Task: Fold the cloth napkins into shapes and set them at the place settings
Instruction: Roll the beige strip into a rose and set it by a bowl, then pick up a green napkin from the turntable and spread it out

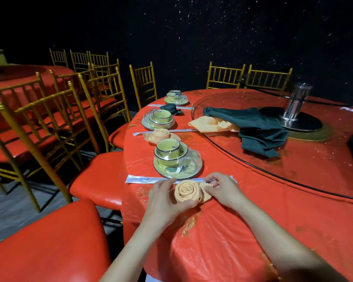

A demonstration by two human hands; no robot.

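Left hand (163, 198) cups the peach rose napkin (186, 191), fingers curled round it; right hand (222, 189) pinches its leaf (205, 193). It sits just before the plate (167, 174), by the chopstick packet (141, 179). Beyond the plate: another rose (161, 134), then a green one (170, 108); right of it, loose napkins (253, 127)

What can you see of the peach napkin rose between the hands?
The peach napkin rose is cloth rolled into a tight spiral, standing upright, with a leaf-like fold sticking out at one side. It sits on the red tablecloth, on the near side of the wrapped chopsticks. The left hand cups it; the right hand pinches the leaf fold.
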